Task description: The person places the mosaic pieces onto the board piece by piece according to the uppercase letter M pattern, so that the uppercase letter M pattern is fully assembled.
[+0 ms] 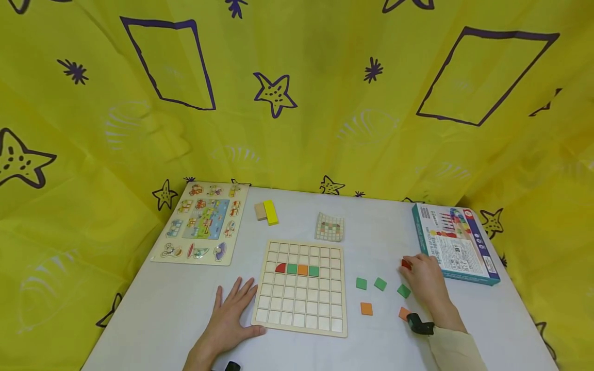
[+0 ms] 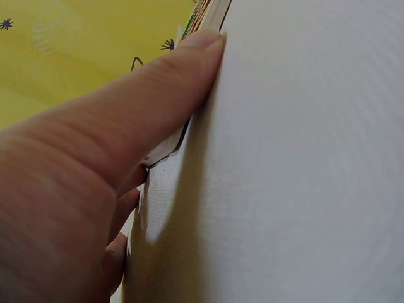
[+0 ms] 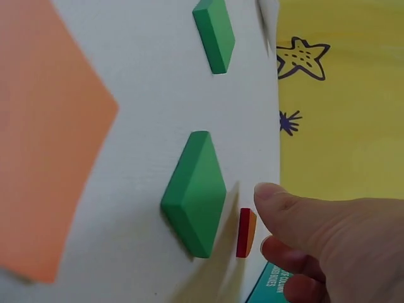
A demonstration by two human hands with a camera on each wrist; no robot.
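A wooden grid board (image 1: 299, 293) lies flat in the middle. One row holds a red quarter-round tile (image 1: 280, 268), a green square, an orange square (image 1: 302, 270) and another green square. My left hand (image 1: 228, 319) rests at the board's left side with fingers spread, the thumb against its edge in the left wrist view. On the right, my right hand (image 1: 424, 281) reaches down to a loose red tile (image 3: 243, 232); thumb and fingertips are right beside it, slightly apart. A loose green tile (image 3: 196, 196) lies near that hand, and an orange tile (image 1: 404, 313) lies by the wrist.
More loose tiles, green (image 1: 361, 283) and orange (image 1: 366, 308), lie right of the board. Behind it stand a small pattern card (image 1: 330, 226) and a yellow block (image 1: 270, 212). A picture puzzle (image 1: 199, 226) is back left, a teal-edged box (image 1: 457, 242) back right. Yellow curtain surrounds the table.
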